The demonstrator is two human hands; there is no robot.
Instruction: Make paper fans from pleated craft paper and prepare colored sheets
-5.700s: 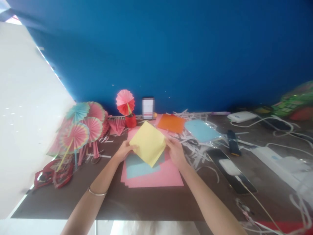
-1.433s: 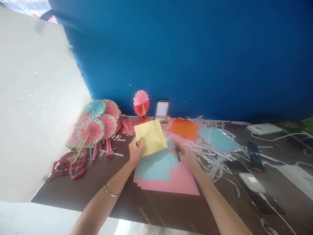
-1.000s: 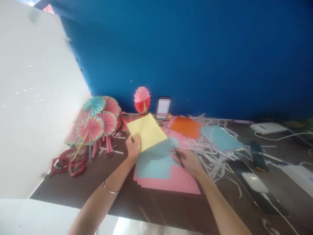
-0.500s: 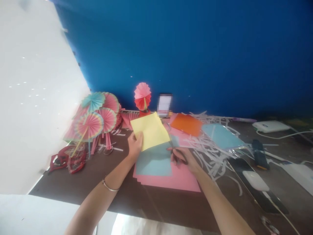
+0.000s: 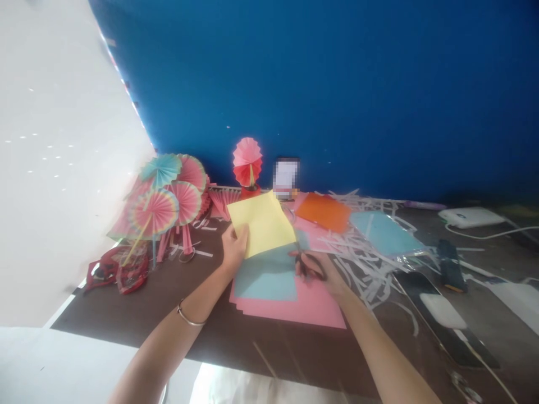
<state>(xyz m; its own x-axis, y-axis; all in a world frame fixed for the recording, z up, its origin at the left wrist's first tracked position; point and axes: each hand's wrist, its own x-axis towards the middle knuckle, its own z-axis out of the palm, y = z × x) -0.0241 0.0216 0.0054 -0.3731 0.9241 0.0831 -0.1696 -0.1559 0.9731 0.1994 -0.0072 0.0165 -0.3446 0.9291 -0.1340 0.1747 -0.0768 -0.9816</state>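
Note:
My left hand (image 5: 236,246) grips a yellow paper sheet (image 5: 265,224) by its lower left edge, holding it tilted above the table. In my right hand (image 5: 315,266) are dark-handled scissors (image 5: 309,266), my fingers closed around the handles. The scissor blades are at the sheet's lower right corner; whether they touch the paper I cannot tell. Beneath both hands lies a light blue sheet (image 5: 265,283) on top of several pink sheets (image 5: 295,314).
Folded paper fans (image 5: 154,210) stand at the left, beside a red pouch (image 5: 105,269). White paper strips (image 5: 370,280) lie scattered on the right, near orange paper (image 5: 323,212) and a wrapped blue pack (image 5: 385,233). A phone (image 5: 475,350) with a white power bank (image 5: 443,310) lies front right.
The view has shifted slightly. The scissor handles look spread wider in my right hand than before. My left hand keeps its hold on the yellow sheet.

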